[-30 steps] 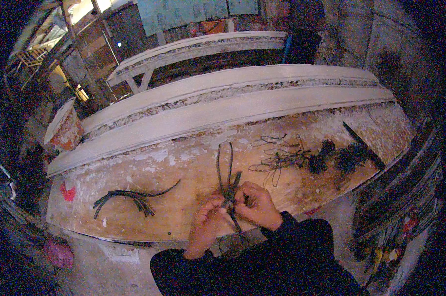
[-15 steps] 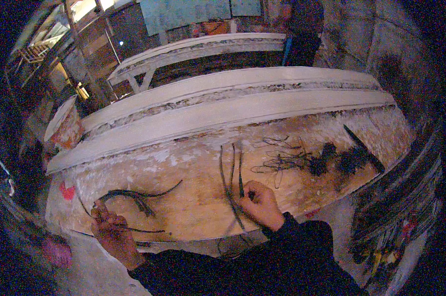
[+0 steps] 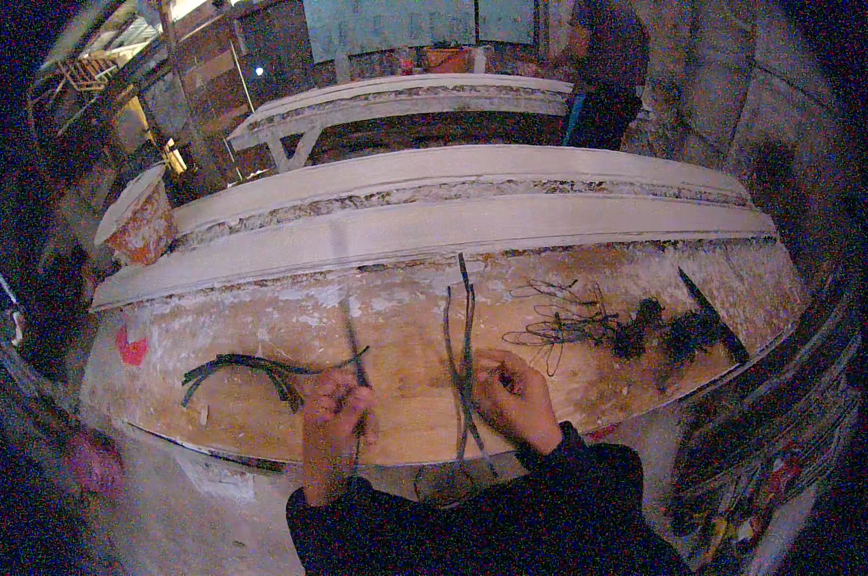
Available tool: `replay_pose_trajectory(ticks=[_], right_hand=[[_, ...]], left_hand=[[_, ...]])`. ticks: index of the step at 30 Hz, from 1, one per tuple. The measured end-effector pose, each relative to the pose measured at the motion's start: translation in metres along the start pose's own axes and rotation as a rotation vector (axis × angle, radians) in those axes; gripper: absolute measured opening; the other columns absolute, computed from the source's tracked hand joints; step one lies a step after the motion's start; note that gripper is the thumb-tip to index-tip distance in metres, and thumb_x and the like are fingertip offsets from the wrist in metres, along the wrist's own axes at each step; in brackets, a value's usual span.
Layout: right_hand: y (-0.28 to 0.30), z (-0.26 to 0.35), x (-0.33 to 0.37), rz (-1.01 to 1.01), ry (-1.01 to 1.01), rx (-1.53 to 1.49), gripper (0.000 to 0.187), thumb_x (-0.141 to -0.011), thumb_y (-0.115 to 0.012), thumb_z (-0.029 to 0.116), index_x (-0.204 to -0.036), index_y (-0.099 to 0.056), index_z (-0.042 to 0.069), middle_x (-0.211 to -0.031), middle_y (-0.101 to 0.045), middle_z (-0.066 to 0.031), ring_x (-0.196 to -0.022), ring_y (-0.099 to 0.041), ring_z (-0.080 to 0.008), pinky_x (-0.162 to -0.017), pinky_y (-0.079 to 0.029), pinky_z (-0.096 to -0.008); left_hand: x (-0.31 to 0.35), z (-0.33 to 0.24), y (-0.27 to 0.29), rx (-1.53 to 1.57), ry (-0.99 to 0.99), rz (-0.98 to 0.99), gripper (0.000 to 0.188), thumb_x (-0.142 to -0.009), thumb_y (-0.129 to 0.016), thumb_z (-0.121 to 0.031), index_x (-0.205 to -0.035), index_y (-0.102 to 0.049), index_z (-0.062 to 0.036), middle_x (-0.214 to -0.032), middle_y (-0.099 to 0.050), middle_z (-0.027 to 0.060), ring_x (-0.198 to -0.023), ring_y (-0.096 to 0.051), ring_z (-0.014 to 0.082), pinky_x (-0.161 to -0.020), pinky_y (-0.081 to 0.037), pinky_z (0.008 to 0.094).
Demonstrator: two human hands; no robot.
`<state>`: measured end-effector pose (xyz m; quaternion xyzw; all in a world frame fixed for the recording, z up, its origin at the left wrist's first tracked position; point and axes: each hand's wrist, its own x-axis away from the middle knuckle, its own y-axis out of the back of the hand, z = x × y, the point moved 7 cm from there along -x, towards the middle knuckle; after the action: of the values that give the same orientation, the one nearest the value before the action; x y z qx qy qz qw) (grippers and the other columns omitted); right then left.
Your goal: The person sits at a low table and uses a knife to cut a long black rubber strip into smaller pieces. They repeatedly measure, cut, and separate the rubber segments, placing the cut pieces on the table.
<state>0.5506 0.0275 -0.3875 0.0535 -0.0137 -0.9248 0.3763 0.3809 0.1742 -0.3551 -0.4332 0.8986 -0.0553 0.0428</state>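
My left hand [image 3: 336, 408] pinches a thin dark strip [image 3: 349, 307], which stands upright and is blurred by motion. To its right, my right hand [image 3: 516, 389] is closed on dark strips [image 3: 468, 331] that cross one another and reach down past the board's near edge; its fingertips partly hide which strips it grips. A small bunch of curved dark strips [image 3: 237, 363] lies on the worn wooden board [image 3: 405, 413], just left of my left hand. Beyond my right hand lie a tangle of thin dark cord [image 3: 554, 322] and fuzzy black clumps [image 3: 638, 326].
Long white-coated beams [image 3: 492, 219] run along the board's far side. A dark flat bar [image 3: 712, 314] lies at the right, a red patch [image 3: 130, 346] at the left. A crusted bucket [image 3: 138, 221] stands far left. Behind are a white bench [image 3: 405, 104] and a person [image 3: 607, 72].
My left hand has moved right from beside the curved bunch, and its strip now points upward. My right hand stays by the crossing strips. The view has shifted slightly.
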Motion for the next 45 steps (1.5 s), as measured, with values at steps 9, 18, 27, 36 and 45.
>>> replay_pose_trajectory(ticks=[9, 18, 27, 36, 45], right_hand=[[0.000, 0.011, 0.000, -0.075, 0.127, -0.322, 0.049, -0.084, -0.052, 0.020, -0.126, -0.031, 0.006, -0.085, -0.056, -0.0063, -0.076, -0.051, -0.0116, -0.065, -0.043, -0.0235], [0.008, 0.007, 0.001, 0.008, -0.013, -0.633, 0.038, -0.082, -0.054, 0.030, -0.110, -0.046, 0.005, -0.075, -0.052, -0.0009, -0.063, -0.048, -0.0089, -0.055, -0.038, -0.0209], [0.013, -0.005, -0.003, 0.028, -0.027, -0.492, 0.012, -0.079, -0.058, 0.016, -0.083, -0.055, 0.006, -0.077, -0.055, -0.0007, -0.067, -0.050, -0.0088, -0.058, -0.041, -0.0204], [0.007, -0.010, -0.004, 0.167, -0.111, -0.881, 0.017, -0.078, -0.055, 0.005, -0.096, -0.055, 0.004, -0.086, -0.058, -0.0055, -0.077, -0.056, -0.0150, -0.061, -0.047, -0.0255], [0.035, -0.012, -0.002, 0.198, 0.003, -1.225, 0.037, -0.081, -0.052, 0.009, -0.116, -0.043, 0.016, -0.093, -0.058, -0.0013, -0.072, -0.054, -0.0143, -0.059, -0.046, -0.0284]], left_hand=[[0.003, 0.021, -0.040, -0.023, 0.169, 0.276, 0.013, -0.081, -0.056, -0.012, -0.089, -0.047, -0.0083, -0.057, -0.044, -0.0028, -0.038, -0.037, 0.0047, -0.033, -0.027, 0.0190], [-0.006, 0.010, -0.044, -0.655, -0.434, 0.238, 0.007, -0.076, -0.058, -0.008, -0.081, -0.057, -0.0027, -0.079, -0.054, 0.0057, -0.064, -0.052, 0.0140, -0.055, -0.040, 0.0236], [-0.009, 0.007, -0.020, -0.747, -0.390, 0.101, 0.009, -0.073, -0.059, -0.008, -0.081, -0.061, -0.0039, -0.079, -0.057, 0.0075, -0.070, -0.054, 0.0179, -0.063, -0.043, 0.0271], [-0.022, -0.001, 0.022, -0.661, -0.467, 0.002, 0.010, -0.071, -0.061, -0.011, -0.076, -0.060, -0.0020, -0.074, -0.059, 0.0089, -0.070, -0.056, 0.0197, -0.065, -0.044, 0.0294], [-0.026, 0.005, 0.030, -0.805, -0.459, 0.055, 0.013, -0.070, -0.062, -0.011, -0.081, -0.062, -0.0034, -0.073, -0.059, 0.0106, -0.069, -0.056, 0.0235, -0.065, -0.044, 0.0306]])
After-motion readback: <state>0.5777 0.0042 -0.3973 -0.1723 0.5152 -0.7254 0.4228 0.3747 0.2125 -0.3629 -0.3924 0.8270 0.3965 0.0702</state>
